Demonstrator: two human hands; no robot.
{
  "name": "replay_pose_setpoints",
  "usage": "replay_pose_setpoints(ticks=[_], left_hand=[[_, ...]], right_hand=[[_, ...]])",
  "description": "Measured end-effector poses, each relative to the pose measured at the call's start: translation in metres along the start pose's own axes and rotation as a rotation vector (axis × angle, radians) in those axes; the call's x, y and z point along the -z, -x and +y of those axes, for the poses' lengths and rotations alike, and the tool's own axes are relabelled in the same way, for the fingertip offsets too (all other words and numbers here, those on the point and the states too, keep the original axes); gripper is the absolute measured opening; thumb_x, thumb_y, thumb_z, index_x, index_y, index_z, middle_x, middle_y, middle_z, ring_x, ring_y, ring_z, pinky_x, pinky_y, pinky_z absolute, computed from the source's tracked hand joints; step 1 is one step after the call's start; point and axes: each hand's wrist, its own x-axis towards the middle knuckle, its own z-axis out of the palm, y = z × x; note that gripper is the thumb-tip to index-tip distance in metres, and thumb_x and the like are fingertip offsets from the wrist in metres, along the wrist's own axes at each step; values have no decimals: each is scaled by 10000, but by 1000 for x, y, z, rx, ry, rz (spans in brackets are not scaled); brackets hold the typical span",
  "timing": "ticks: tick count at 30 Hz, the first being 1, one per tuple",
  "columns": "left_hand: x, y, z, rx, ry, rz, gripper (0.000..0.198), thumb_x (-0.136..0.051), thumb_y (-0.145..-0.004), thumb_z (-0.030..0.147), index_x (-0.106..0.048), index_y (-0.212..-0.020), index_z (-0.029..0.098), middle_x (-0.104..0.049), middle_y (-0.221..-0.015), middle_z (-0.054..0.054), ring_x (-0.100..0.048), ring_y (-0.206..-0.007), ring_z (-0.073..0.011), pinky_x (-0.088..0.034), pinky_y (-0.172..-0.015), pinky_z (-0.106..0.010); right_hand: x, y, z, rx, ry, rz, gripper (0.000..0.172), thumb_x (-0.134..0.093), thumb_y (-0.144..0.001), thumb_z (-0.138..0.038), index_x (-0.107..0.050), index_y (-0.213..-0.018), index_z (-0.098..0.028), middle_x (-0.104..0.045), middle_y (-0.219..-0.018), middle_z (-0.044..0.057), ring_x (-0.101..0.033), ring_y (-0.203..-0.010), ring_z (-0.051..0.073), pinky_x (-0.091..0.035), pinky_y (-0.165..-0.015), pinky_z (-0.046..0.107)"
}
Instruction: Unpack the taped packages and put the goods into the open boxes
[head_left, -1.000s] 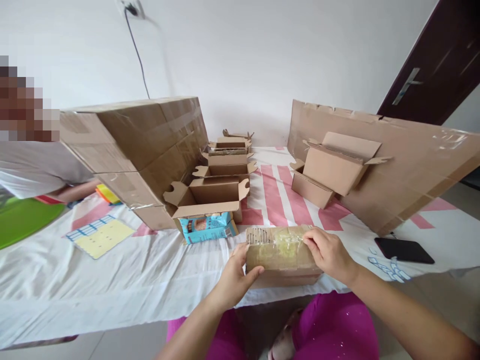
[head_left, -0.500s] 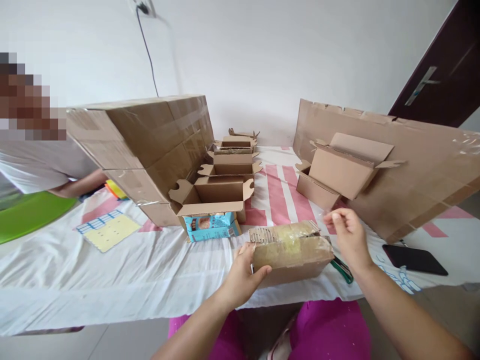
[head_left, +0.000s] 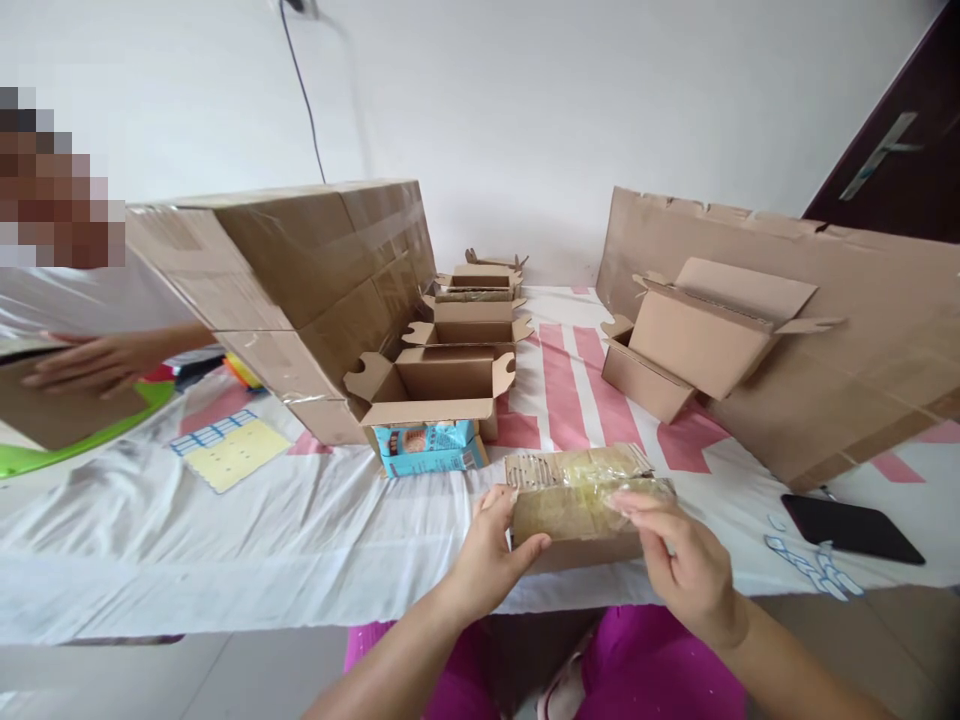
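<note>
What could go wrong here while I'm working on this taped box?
The taped box sits near the front edge of the table, so a hard pull might drag it off if the left hand slips from its left end. Where the right hand has its fingertips at the clear tape, the cardboard could tear. The tilted open box on the right might topple if bumped.

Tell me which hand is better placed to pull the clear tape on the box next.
Probably the right hand: its fingertips are at the tape on the box. The left hand braces the box's left end, so it seems better for steadying.
</note>
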Motion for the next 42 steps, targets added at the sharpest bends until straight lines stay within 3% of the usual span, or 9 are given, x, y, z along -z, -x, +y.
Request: replay_pose_setpoints(ticks=[4,7,11,17,24,28,32,38,42], left_hand=[[-1,-1,1,-4,14,5,195,-674,-800,289,-649,-963,185,-611,-978,-78,-548,-979,-280,-429,-889,-440],[-1,-1,2,-1,21,-1,192,-670,-805,300,-649,-953,180,-603,-968,-80,-539,-969,-280,-417,-885,-441],[-1,1,2,-8,32,8,208,-673,-800,306,-649,-970,188,-601,-991,-79,-530,-992,-283,-404,-903,-437],[-1,0,3,13,26,-1,192,-673,-792,306,-645,-947,197,-603,-981,-77,-529,-989,-281,-407,-893,-421],[1,-1,6,34,31,-21,227,-669,-779,298,-650,-980,196,-596,-971,-74,-536,-998,-287,-404,-906,-437],[1,-1,7,69,99,-16,333,-688,-751,366,-636,-1038,205,-593,-1010,-78,-537,-1025,-294,-398,-928,-448],[1,-4,10,70,154,10,353,-577,-819,523,-634,-967,208,-592,-942,-65,-546,-957,-278,-403,-891,-440],[-2,-9,12,79,63,72,425,-354,-918,514,-515,-666,212,-535,-746,-28,-521,-820,-234,-395,-837,-418],[-3,-10,10,90,34,76,386,-365,-918,497,-568,-751,214,-581,-793,-39,-543,-851,-241,-402,-842,-415]], right_hand=[[6,-17,-7,-113,-112,-99,334,-484,-879,9,-583,-1120,-200,-698,-1109,89,-661,-1078,183,-569,-908,330],[5,-21,-12,-26,-106,-264,310,-503,-881,-27,-601,-1126,-191,-708,-1069,75,-674,-1008,173,-572,-871,305],[2,-17,-9,116,33,-308,326,-491,-860,-4,-630,-1110,-160,-711,-1032,86,-661,-934,194,-568,-846,352],[6,-10,-2,85,65,-400,290,-509,-878,-29,-617,-1110,-167,-691,-1004,71,-587,-914,211,-536,-813,385],[12,-16,3,-61,95,-271,75,-555,-918,-172,-593,-981,-184,-623,-818,47,-520,-771,204,-463,-706,383],[0,-30,10,-150,113,-303,148,-584,-931,-232,-609,-1070,-189,-620,-844,48,-524,-790,206,-466,-711,369],[-16,-42,13,-146,137,-298,108,-582,-925,-189,-647,-1011,-202,-623,-900,61,-522,-901,232,-467,-782,393],[-25,-46,13,-78,84,-258,134,-539,-944,-160,-636,-871,-214,-617,-866,47,-516,-855,211,-454,-759,379],[-26,-42,14,-61,77,-207,139,-516,-944,-135,-611,-884,-215,-621,-859,43,-532,-853,211,-455,-778,382]])
